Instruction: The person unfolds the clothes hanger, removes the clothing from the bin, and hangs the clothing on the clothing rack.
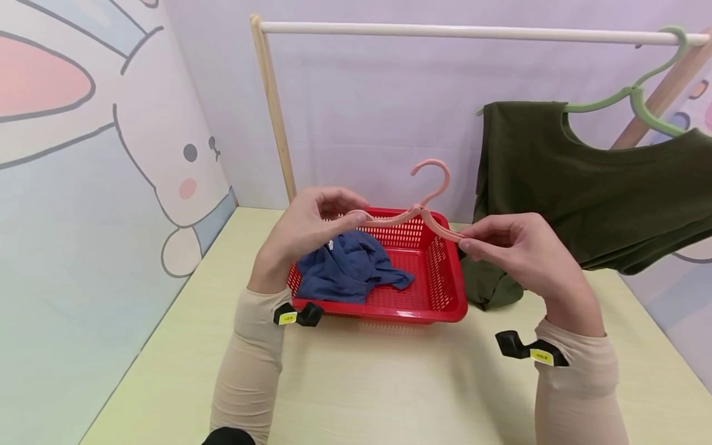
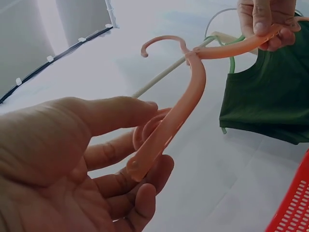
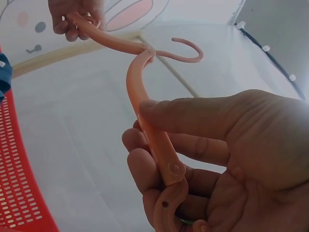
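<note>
Both hands hold a pink folding clothes hanger [image 1: 394,219] in the air above the red basket, its hook pointing up. My left hand [image 1: 303,228] pinches one arm of it between thumb and fingers. On the other arm, my right hand [image 1: 514,250] has a similar pinch. Seen from the right wrist, a hinged end piece of the hanger [image 3: 157,140] hangs folded down below my fingers. In the left wrist view, a folded end piece also shows behind the hanger arm [image 2: 176,118]. Inside the basket [image 1: 389,311] lies a crumpled blue garment [image 1: 353,266].
A rack with a white rod [image 1: 445,29] and wooden posts stands behind. From it a dark green shirt [image 1: 589,179] hangs on a green hanger [image 1: 639,102] at the right. More dark green cloth [image 1: 489,284] touches the pale yellow table [image 1: 378,383] beside the basket.
</note>
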Demonstrator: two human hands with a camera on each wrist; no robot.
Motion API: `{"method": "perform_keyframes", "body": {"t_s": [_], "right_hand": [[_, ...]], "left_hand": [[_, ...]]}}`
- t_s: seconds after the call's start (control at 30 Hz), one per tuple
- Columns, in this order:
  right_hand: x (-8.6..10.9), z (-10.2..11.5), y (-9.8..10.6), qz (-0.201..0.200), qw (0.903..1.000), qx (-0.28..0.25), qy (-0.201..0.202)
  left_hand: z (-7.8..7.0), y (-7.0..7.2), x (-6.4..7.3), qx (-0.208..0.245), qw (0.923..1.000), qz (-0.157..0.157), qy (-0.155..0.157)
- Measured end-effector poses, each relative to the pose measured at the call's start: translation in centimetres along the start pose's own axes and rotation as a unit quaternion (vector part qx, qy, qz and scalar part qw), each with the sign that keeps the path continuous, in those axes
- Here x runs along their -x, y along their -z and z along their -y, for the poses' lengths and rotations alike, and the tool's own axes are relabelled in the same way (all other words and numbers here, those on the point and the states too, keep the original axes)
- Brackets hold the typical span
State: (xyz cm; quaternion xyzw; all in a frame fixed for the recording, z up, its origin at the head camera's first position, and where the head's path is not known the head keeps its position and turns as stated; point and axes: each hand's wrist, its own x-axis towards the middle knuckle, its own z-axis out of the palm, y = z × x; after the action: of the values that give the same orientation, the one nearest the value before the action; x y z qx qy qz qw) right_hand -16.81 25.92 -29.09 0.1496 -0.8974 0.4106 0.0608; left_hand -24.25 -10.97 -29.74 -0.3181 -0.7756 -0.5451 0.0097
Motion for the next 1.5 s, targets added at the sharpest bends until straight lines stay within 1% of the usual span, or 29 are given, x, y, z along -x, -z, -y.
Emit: {"method": "perform_keyframes", "body": {"t_s": [0.1, 0.27, 0.4, 0.5, 0.6, 0.73, 0.83, 1.07, 1.17, 1.3, 1.4, 1.5], "right_hand": [[0.0, 0.0, 0.1, 0.001, 1.0, -0.001, -0.002], [0.0, -0.1, 0.0, 0.001, 1.0, 0.0, -0.002], [0.0, -0.1, -0.1, -0.009, 0.9999, 0.003, -0.012], [-0.1, -0.2, -0.1, -0.012, 0.9998, 0.001, -0.014], [-0.1, -0.2, 0.0, -0.01, 0.9999, -0.002, -0.013], [-0.1, 0.0, -0.1, -0.011, 0.9997, -0.002, -0.02], [-0.2, 0.1, -0.2, -0.015, 0.9994, -0.001, -0.031], [0.0, -0.1, 0.1, -0.027, 0.9985, 0.014, -0.046], [0.1, -0.3, 0.4, -0.035, 0.998, 0.012, -0.051], [0.3, -0.5, 0.8, -0.041, 0.9981, 0.006, -0.046], [0.4, -0.6, 1.0, -0.044, 0.9981, 0.001, -0.042], [0.4, -0.7, 1.2, -0.047, 0.998, -0.007, -0.041]], "left_hand": [[0.1, 0.2, 0.0, -0.016, 0.9998, -0.003, -0.007], [0.2, -0.1, -0.2, -0.021, 0.9997, -0.001, -0.013], [0.2, -0.4, -0.3, -0.011, 0.9996, -0.023, -0.01], [0.2, -0.6, -0.4, 0.012, 0.999, -0.044, -0.004], [0.3, -0.7, -0.4, 0.045, 0.9971, -0.061, -0.007], [0.5, -0.5, -0.4, 0.086, 0.9924, -0.086, -0.018], [0.5, -0.1, -0.2, 0.097, 0.9904, -0.097, -0.015], [0.5, 1.1, 0.0, 0.096, 0.991, -0.093, -0.011], [0.5, 1.6, 0.2, 0.097, 0.9912, -0.09, -0.007], [0.5, 2.3, 0.5, 0.104, 0.9906, -0.089, 0.005], [0.6, 2.7, 0.7, 0.107, 0.9905, -0.087, 0.008], [0.8, 3.2, 1.0, 0.097, 0.9916, -0.085, 0.01]]}}
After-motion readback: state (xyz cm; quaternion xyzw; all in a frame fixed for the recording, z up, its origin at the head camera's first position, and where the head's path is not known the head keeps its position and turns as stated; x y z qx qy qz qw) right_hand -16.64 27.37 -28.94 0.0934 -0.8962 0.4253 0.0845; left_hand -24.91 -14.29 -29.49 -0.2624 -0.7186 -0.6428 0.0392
